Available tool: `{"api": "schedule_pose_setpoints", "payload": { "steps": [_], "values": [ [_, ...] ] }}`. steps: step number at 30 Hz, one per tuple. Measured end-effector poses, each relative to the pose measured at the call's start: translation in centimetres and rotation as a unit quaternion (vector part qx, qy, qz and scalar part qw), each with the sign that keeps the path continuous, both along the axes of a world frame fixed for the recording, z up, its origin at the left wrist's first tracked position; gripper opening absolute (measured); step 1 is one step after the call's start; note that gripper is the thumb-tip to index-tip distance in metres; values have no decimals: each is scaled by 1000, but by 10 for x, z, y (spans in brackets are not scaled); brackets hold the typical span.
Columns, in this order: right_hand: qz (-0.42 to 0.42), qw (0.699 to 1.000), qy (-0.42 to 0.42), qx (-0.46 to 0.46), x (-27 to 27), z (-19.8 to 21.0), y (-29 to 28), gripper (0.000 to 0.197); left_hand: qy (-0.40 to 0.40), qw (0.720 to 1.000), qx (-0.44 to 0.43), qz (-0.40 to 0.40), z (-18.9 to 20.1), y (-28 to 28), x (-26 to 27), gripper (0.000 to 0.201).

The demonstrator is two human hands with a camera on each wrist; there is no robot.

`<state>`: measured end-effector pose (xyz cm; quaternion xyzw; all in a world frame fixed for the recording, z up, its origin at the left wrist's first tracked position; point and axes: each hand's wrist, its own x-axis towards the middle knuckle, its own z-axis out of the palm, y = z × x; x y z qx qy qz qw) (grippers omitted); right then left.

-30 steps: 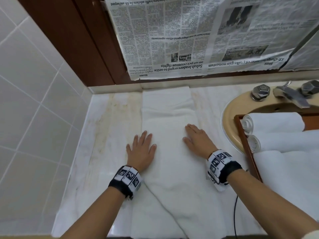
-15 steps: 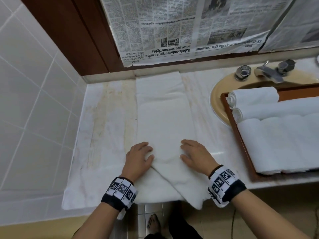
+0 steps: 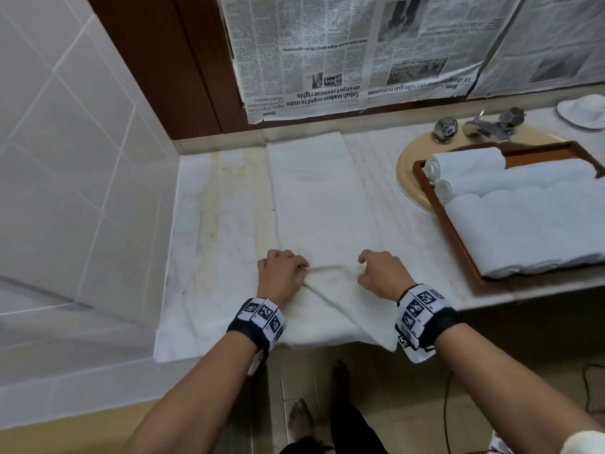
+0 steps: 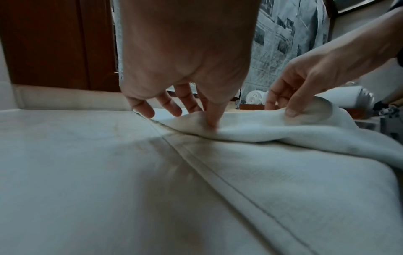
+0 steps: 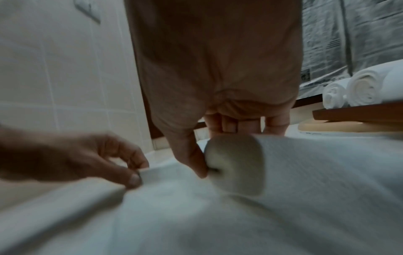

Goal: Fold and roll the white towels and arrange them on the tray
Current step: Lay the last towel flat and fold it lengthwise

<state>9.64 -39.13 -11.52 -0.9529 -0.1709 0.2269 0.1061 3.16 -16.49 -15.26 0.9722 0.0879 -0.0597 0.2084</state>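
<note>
A long folded white towel [image 3: 320, 198] lies down the marble counter [image 3: 216, 224], its near end hanging over the front edge. My left hand [image 3: 282, 275] and right hand [image 3: 379, 273] pinch a raised fold across the towel near that edge. In the left wrist view the left thumb and fingers [image 4: 212, 119] pinch the fold of the towel [image 4: 272, 181], with the right hand [image 4: 290, 96] pinching beside it. In the right wrist view the right thumb [image 5: 194, 158] holds a curled lip of towel [image 5: 235, 165]. A wooden tray [image 3: 458, 237] at the right holds two rolled towels [image 3: 471, 162] and folded ones [image 3: 530, 231].
A tan sink basin [image 3: 409, 178] lies under the tray, with taps [image 3: 484, 126] behind it. A white dish [image 3: 586, 109] sits at the far right. Tiled wall [image 3: 65, 158] bounds the left, newspaper [image 3: 360, 50] covers the back. A black cable [image 3: 448, 404] hangs below the counter.
Both hands slid back along the towel toward the counter's front edge. They lay flat a second ago; now their fingers are curled, pinching up a fold.
</note>
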Motion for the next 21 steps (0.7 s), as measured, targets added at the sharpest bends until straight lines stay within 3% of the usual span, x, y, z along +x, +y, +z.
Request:
{"api": "schedule_pose_setpoints", "payload": {
  "steps": [6, 10, 15, 21],
  "values": [
    [-27, 996, 25, 82, -57, 16, 11, 20, -43, 993, -112, -4, -8, 17, -30, 15],
    [-18, 994, 41, 98, -95, 15, 24, 20, -63, 990, -129, 13, -14, 25, -44, 15],
    [14, 992, 34, 120, -131, 9, 45, 21, -29, 991, -129, 7, -12, 29, -48, 19],
    [19, 982, 98, 162, -152, -16, 63, 23, -25, 987, -148, 49, -15, 26, -56, 32]
  ]
}}
